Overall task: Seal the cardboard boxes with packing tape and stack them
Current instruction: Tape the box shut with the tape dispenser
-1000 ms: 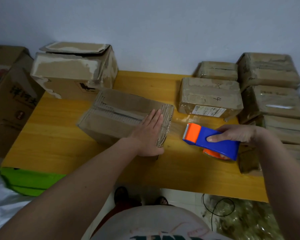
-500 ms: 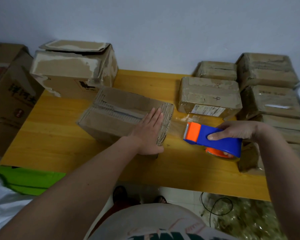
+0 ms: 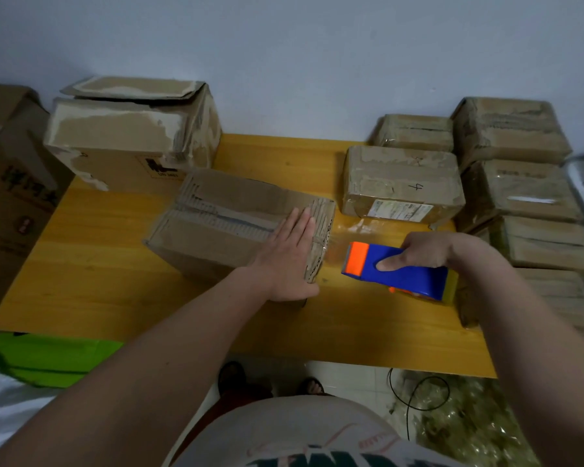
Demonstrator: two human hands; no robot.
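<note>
A worn cardboard box point(image 3: 223, 220) lies in the middle of the yellow table point(image 3: 91, 264). My left hand point(image 3: 292, 256) presses flat on the box's right end, fingers straight. To the right of the box, my right hand point(image 3: 432, 251) grips a blue and orange tape dispenser point(image 3: 395, 271). A strip of clear tape point(image 3: 338, 241) stretches from the dispenser's orange end to the box's right edge.
A bigger torn box point(image 3: 132, 136) stands at the back left, and a large printed carton point(image 3: 11, 193) beside the table's left edge. Several taped boxes point(image 3: 516, 193) are piled along the right, one marked "4" point(image 3: 402, 183). Green fabric point(image 3: 48, 358) lies at front left.
My right hand has moved the dispenser slightly leftward, nearer the box's right end, and turned it. My left hand stays pressed on the box.
</note>
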